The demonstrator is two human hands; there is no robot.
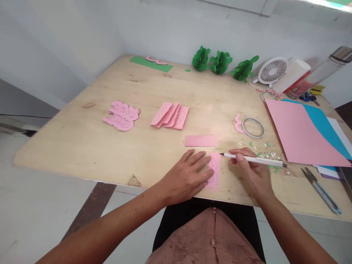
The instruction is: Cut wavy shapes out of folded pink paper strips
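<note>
Resting flat with its fingers slightly spread, the left hand (189, 176) lies over the left side of a marked pink strip (217, 168) at the near edge of the wooden table (82, 146). Its fingertips reach onto the strip, whose right side shows bare beyond them, with curved drawn lines running along the paper. The right hand (251, 176) grips a white pen (264, 160) between thumb and fingers, its dark tip pointing left, right by the strip's upper right corner; whether it touches the paper, I cannot tell. Just beyond the strip lies a plain pink piece (200, 140), and past that a group of folded pink papers (170, 115) bearing similar outlines. Farther left sits a pile of scalloped pink cutouts (122, 116). Beyond the right hand, a tape roll (253, 136) lies flat beside a small wavy pink scrap (238, 124), the table showing through its ring. At the far right, a clear bottle (316, 75) with a metallic lid stands near a white fan (272, 71); something reddish shows at its lower part, though whether inside or behind is unclear.
</note>
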